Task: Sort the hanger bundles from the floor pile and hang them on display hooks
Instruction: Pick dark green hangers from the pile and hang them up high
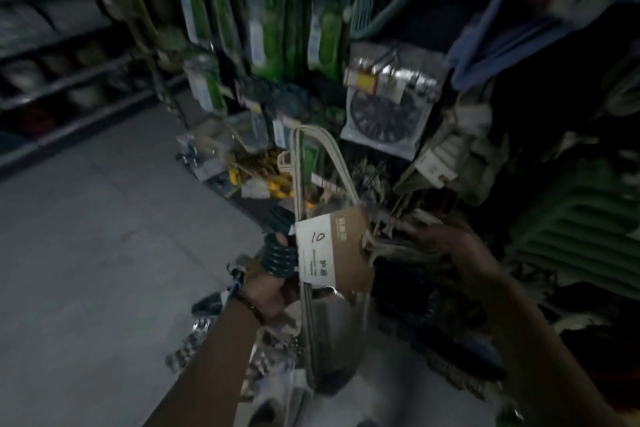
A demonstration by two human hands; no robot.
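Note:
A bundle of beige hangers [325, 163] with a brown card sleeve and a white price label marked "10" [317, 250] stands upright at the middle of the view. My left hand [273, 291] is closed on dark green hanger hooks [278, 255] just left of that label. My right hand [446, 250] grips the beige bundle's hook ends to the right of the sleeve. More hanger bundles lie in a pile [311, 357] on the floor below my hands. The frame is dim and blurred.
Display racks ahead hold green packaged goods [266, 28], a bagged round item [384, 114] and blue hangers [495, 52]. Green hanger stacks [575, 222] fill the right. Grey tiled floor [86, 253] spreads left, bordered by shelving [52, 45].

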